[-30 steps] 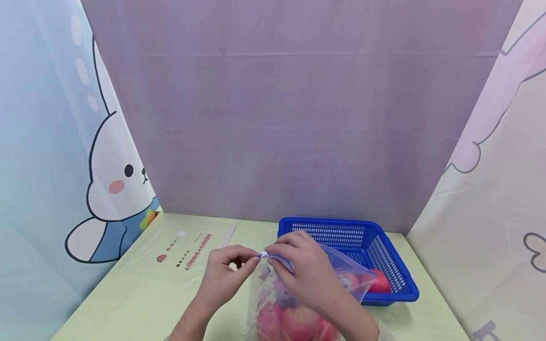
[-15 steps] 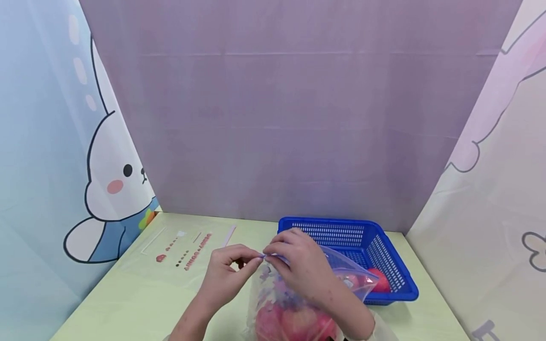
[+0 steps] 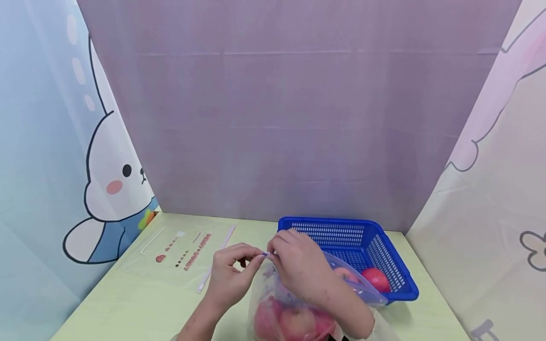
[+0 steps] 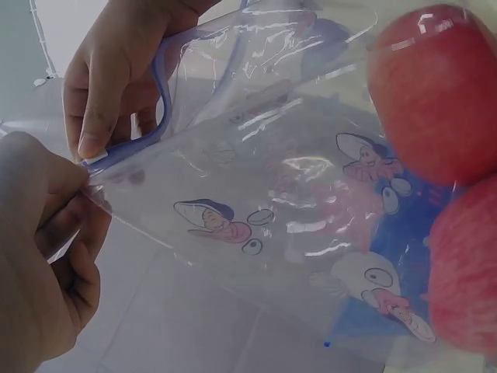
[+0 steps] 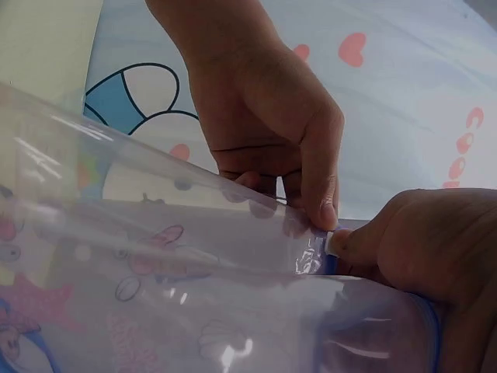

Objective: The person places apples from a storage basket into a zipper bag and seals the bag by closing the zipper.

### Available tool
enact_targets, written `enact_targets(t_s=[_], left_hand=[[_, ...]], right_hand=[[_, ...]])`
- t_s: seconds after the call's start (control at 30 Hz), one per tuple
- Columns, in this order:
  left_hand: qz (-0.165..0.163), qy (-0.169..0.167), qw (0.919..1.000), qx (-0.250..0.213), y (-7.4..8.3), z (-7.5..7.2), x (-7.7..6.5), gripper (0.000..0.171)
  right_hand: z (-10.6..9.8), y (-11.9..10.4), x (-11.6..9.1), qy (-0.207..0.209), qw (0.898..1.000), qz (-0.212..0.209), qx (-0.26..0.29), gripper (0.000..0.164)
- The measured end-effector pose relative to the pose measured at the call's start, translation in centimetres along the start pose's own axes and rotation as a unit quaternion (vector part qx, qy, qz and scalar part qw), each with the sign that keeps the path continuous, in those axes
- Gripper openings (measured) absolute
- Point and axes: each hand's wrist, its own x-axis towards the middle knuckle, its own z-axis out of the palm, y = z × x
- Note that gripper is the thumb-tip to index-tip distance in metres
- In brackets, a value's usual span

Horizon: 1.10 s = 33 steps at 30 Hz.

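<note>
A clear zip bag (image 3: 261, 289) with printed cartoon shells stands at the front of the table, several red apples (image 4: 435, 93) inside it. My left hand (image 3: 234, 272) pinches the bag's top left corner between thumb and index finger. Right beside it, my right hand (image 3: 303, 263) pinches the small white zip slider (image 5: 334, 244) at that same corner. From there the blue-purple zip strip (image 4: 165, 101) curves away, and the bag's mouth gapes on the right side. In the head view the right hand and forearm hide part of the bag.
Behind the bag on the right stands a blue plastic basket (image 3: 401, 270) with a red apple (image 3: 376, 279) in it. A flat clear bag (image 3: 170, 274) with red lettering and a pink strip (image 3: 228, 237) lies on the left. Curtains enclose the table's back and sides.
Both hands have shifted slightly right, still pinching at the corner. The slider has gone under the right fingers. The bag's right edge has swung outward and down, uncovering more of the basket's apple.
</note>
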Motion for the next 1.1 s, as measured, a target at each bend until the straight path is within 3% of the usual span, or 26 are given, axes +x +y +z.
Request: enact_targets(t_s=[0.17,0.5,0.87,1.1], left_hand=[[-0.017,0.011,0.9998,-0.004,1.7,0.1,0.6,0.020],[-0.054,0.027,0.9982,0.002,-0.9,-0.2,-0.6,0.018],[-0.059,0.036,0.9976,0.002,-0.8,-0.6,-0.8,0.018],[-0.077,0.042,0.9962,-0.001,-0.5,-0.9,-1.1,0.017]], right_hand=[[-0.5,0.0,-0.1,-0.018,1.000,0.013,-0.018,0.007],[-1.3,0.6,-0.7,-0.039,0.998,0.037,-0.022,0.006],[-1.9,1.3,-1.9,-0.054,0.997,0.057,-0.028,0.007],[-2.4,1.9,-2.4,-0.033,0.998,0.035,-0.035,0.005]])
